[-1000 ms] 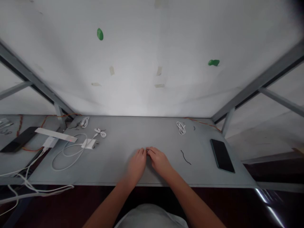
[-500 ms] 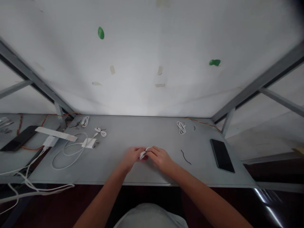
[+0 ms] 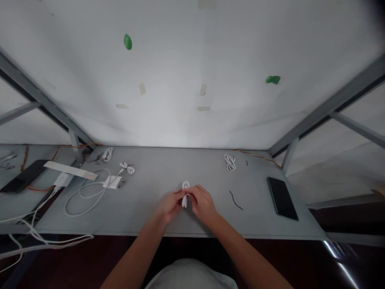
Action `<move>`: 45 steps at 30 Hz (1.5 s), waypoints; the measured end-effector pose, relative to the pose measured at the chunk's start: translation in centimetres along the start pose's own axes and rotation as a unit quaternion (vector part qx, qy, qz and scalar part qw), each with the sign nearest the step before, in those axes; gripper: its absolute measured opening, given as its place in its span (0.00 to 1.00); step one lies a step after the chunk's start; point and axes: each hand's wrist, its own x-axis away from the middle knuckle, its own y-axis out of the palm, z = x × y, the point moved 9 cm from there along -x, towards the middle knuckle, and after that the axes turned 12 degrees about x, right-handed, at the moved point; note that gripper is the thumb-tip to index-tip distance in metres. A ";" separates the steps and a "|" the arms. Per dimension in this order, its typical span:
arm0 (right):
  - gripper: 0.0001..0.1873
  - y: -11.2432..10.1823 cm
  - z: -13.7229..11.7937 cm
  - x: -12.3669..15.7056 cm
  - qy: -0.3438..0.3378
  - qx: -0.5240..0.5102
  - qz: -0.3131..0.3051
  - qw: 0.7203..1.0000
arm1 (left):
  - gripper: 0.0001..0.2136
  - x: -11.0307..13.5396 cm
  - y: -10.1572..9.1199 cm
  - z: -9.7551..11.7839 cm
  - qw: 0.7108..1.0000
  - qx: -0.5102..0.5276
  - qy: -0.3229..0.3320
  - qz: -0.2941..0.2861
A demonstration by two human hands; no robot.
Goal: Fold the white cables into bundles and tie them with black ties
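A small coiled white cable (image 3: 185, 193) stands between my two hands at the middle of the grey table (image 3: 156, 176). My left hand (image 3: 170, 205) pinches its middle from the left and my right hand (image 3: 202, 202) pinches it from the right. The cable's loop sticks up above my fingertips. A thin black tie (image 3: 235, 199) lies on the table just right of my right hand.
A black phone (image 3: 282, 197) lies at the right. Another coiled white cable (image 3: 229, 162) sits at the back right, and two more bundles (image 3: 127, 167) at the back left. A white charger (image 3: 113, 182) with a looped cable and a white power strip (image 3: 71, 170) lie left.
The coiled white cable has come into view between my fingers and turned upright. Both hands have drawn slightly toward me.
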 end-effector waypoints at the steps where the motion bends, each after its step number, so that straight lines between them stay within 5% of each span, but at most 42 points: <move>1: 0.16 0.0 0.3 0.1 0.029 -0.010 0.005 1.000 | 0.22 0.1 0.2 0.1 1.000 -0.004 0.003 -0.002; 6: 0.14 0.7 2.5 0.2 0.169 -0.085 0.010 0.982 | 0.19 0.8 0.7 2.8 0.981 -0.155 0.116 0.017; 11: 0.16 3.1 6.0 0.2 0.319 -0.314 -0.007 0.895 | 0.09 4.6 1.2 6.3 0.832 -0.417 0.355 0.096; 13: 0.18 4.5 6.9 0.5 0.364 -0.382 -0.021 0.849 | 0.13 5.9 1.9 5.9 0.786 -0.469 0.397 0.065; 15: 0.17 5.1 7.3 0.9 0.390 -0.402 -0.022 0.828 | 0.16 6.5 2.6 5.1 0.771 -0.492 0.405 0.016; 18: 0.16 4.5 6.6 0.7 0.366 -0.368 -0.001 0.855 | 0.16 5.1 1.7 3.8 0.842 -0.443 0.309 -0.008; 20: 0.16 3.3 5.2 0.3 0.319 -0.327 0.013 0.890 | 0.18 3.4 0.1 2.6 0.928 -0.324 0.183 0.008; 22: 0.14 2.5 3.7 -0.1 0.274 -0.290 -0.004 0.917 | 0.22 2.2 -1.1 0.5 0.985 -0.167 0.038 0.020; 25: 0.12 1.7 2.3 -0.4 0.228 -0.238 -0.043 0.943 | 0.16 1.5 -1.6 -1.6 0.996 0.008 -0.084 0.043; 28: 0.11 0.6 2.6 -0.6 0.205 -0.186 -0.008 0.961 | 0.10 1.0 -1.5 -1.0 0.996 0.038 -0.051 0.065; 31: 0.10 1.0 4.7 -0.4 0.234 -0.180 0.034 0.955 | 0.15 0.2 -0.7 0.5 0.995 -0.077 0.031 0.058; 33: 0.09 2.0 6.5 0.0 0.269 -0.187 0.047 0.944 | 0.15 -0.2 -0.1 2.4 0.963 -0.226 0.125 0.072; 36: 0.10 3.3 8.5 0.6 0.275 -0.146 0.056 0.949 | 0.11 -0.5 1.1 4.6 0.849 -0.452 0.257 0.093; 40: 0.10 3.9 9.2 0.9 0.226 -0.059 0.061 0.971 | 0.14 -0.6 1.0 4.7 0.711 -0.615 0.318 0.125; 42: 0.11 3.6 9.5 1.2 0.228 -0.033 0.084 0.969 | 0.17 -0.4 0.4 4.6 0.670 -0.647 0.328 0.160; 45: 0.14 3.3 9.7 1.6 0.239 -0.021 0.114 0.964 | 0.18 -0.2 0.0 4.3 0.647 -0.661 0.340 0.169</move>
